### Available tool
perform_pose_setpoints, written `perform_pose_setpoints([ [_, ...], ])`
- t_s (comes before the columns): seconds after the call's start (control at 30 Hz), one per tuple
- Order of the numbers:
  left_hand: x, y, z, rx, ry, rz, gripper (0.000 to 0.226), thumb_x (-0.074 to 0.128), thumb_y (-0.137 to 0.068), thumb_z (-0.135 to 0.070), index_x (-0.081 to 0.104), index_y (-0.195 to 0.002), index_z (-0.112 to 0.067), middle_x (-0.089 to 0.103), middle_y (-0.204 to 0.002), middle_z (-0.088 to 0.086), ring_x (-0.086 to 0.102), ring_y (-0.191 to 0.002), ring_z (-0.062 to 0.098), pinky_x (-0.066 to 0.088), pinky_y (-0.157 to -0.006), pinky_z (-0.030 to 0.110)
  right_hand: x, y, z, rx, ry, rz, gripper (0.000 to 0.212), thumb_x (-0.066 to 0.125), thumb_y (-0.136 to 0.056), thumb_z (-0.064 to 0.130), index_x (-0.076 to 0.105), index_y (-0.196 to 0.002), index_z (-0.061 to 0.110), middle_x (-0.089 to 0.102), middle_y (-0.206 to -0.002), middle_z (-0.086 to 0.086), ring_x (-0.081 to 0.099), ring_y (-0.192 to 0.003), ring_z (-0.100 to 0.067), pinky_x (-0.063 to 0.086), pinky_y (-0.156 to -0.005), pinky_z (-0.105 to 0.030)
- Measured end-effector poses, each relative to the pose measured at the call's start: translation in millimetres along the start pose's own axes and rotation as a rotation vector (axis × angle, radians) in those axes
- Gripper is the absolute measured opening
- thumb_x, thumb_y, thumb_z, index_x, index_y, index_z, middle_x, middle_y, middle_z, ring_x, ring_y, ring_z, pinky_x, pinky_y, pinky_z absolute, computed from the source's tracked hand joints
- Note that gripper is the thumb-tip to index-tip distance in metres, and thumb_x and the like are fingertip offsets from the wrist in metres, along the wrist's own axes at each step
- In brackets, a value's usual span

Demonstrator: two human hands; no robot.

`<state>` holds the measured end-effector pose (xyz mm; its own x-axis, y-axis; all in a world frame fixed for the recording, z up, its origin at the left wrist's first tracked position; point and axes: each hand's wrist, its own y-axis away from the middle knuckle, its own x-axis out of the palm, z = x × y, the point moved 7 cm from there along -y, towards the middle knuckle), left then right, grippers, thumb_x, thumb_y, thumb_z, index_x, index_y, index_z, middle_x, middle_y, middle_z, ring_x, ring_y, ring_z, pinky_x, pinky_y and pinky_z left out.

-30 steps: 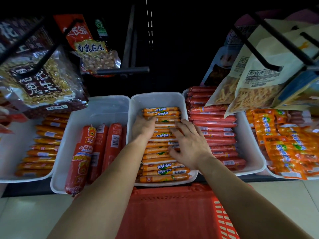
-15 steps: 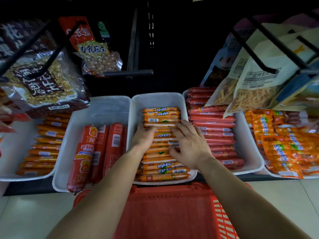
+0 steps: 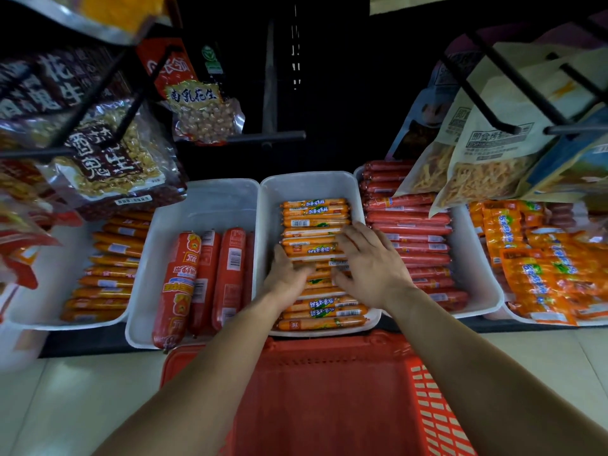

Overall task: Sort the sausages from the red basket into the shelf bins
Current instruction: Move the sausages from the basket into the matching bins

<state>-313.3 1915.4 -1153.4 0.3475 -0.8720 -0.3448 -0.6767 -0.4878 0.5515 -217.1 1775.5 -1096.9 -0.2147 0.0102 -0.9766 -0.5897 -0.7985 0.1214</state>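
translucent plastic bin (image 3: 311, 184), glossy film-wrapped sausages (image 3: 314, 222), red plastic basket (image 3: 329, 390)

We see our left hand (image 3: 286, 279) and right hand (image 3: 371, 268) resting side by side on the stacked orange sausages (image 3: 314, 222) in the middle white bin (image 3: 309, 182), the right one's fingers spread flat. The red basket (image 3: 329, 396) sits just below that bin, nearest us.

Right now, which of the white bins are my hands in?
The middle bin, filled with thin orange sausages; left hand and right hand both rest on them.
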Motion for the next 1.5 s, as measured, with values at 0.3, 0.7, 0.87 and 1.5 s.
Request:
perform_pose_setpoints([
  [0.3, -4, 19, -3, 0.067, -0.048, 0.025, 0.08, 0.087, -0.07, -0.041, 0.039, -0.133, -0.03, 0.063, -0.12, -0.009, 0.06, -0.114, 0.015, 0.044, -0.107, 0.044, -4, 25, 3, 0.057, -0.114, -0.021, 0.069, 0.047, -0.094, 0.052, 0.031, -0.153, 0.02, 0.03, -0.159, 0.001, 0.011, -0.151, -0.019, 0.017, -0.122, -0.042],
  [0.7, 4, 31, 13, 0.061, -0.223, 0.123, 0.079, 0.084, -0.067, -0.041, 0.04, -0.132, -0.033, 0.066, -0.114, -0.013, 0.064, -0.107, 0.008, 0.051, -0.1, 0.04, -8, 51, 4, 0.071, -0.131, 0.041, 0.069, 0.053, -0.091, 0.048, 0.033, -0.151, 0.02, 0.031, -0.157, 0.002, 0.012, -0.15, -0.018, 0.021, -0.121, -0.043],
  [0.87, 5, 37, 19, 0.049, -0.401, 0.137, 0.107, 0.073, -0.045, -0.069, 0.037, -0.139, -0.032, 0.062, -0.122, -0.01, 0.063, -0.109, 0.012, 0.053, -0.097, 0.042, -11, 59, 6, 0.077, -0.154, 0.055, 0.067, 0.05, -0.092, 0.049, 0.032, -0.151, 0.022, 0.032, -0.157, 0.003, 0.014, -0.149, -0.018, 0.024, -0.119, -0.044],
  [1.5, 2, 44, 8, 0.047, -0.281, 0.088, 0.088, 0.089, -0.055, -0.048, 0.042, -0.127, -0.033, 0.068, -0.109, -0.013, 0.066, -0.102, 0.01, 0.052, -0.098, 0.038, -5, 70, 8, 0.059, -0.127, 0.124, 0.069, 0.046, -0.091, 0.054, 0.031, -0.152, 0.025, 0.022, -0.161, 0.005, 0.004, -0.15, -0.018, 0.019, -0.12, -0.047],
])
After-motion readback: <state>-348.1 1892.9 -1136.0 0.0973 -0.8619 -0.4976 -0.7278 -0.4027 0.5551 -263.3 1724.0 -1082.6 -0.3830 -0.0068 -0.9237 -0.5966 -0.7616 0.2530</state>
